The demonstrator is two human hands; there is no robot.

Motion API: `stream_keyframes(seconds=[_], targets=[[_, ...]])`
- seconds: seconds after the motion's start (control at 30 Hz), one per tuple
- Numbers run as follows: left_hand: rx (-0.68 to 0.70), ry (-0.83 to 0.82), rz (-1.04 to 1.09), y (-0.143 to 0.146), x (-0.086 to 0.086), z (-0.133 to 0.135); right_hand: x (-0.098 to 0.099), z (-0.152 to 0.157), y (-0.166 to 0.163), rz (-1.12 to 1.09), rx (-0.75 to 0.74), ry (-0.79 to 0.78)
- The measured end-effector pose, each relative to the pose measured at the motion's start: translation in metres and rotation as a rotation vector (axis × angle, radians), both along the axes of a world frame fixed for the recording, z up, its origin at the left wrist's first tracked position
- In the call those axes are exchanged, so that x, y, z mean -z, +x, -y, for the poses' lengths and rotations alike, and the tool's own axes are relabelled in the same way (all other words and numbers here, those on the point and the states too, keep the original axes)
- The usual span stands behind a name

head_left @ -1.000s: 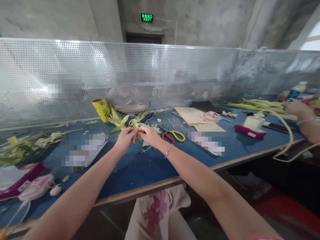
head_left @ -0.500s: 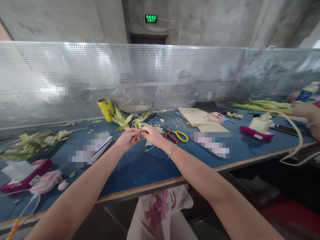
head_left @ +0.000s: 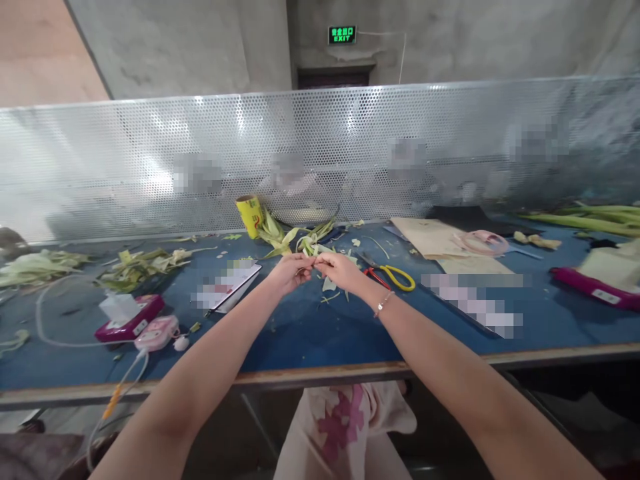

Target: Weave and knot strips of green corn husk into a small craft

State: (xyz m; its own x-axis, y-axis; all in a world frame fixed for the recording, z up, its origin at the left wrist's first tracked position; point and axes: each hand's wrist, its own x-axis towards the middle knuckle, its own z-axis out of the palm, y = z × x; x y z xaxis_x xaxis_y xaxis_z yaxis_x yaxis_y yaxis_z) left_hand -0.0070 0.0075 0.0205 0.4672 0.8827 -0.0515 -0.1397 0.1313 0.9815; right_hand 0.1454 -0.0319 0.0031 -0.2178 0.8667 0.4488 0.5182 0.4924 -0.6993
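Observation:
My left hand (head_left: 290, 273) and my right hand (head_left: 340, 271) meet above the blue table (head_left: 300, 340), fingertips almost touching. Both are closed in a pinch on a strip of pale green husk (head_left: 309, 247), which looks like corn husk; its ends curl up behind my fingers, and the pinched part is mostly hidden. Just beyond lies a clump of green husk leaves (head_left: 274, 235) beside a tilted yellow roll (head_left: 249, 217). Scissors (head_left: 397, 275) with one red and one yellow handle rest to the right of my right hand. Small husk scraps (head_left: 330, 285) lie below it.
A perforated metal screen (head_left: 210, 133) runs along the table's back. Leftward are a phone (head_left: 231, 285), a husk pile (head_left: 143, 267), a purple tissue box (head_left: 150, 310) and a pink corded case (head_left: 157, 333). Rightward are brown paper (head_left: 425, 239), a pink tape ring (head_left: 483, 243) and another purple tissue box (head_left: 595, 287).
My view has turned left, so everything sits further right in the picture. My hands stay pinched together on the husk. The person's arm at the right edge has left the picture.

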Motion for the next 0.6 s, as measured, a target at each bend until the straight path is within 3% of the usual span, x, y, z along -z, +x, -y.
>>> stream_keyframes(seconds=[0.6], targets=[[0.005,0.013,-0.024,0.002,0.004,0.000,-0.009,0.004,0.011,-0.012,-0.116,-0.194]])
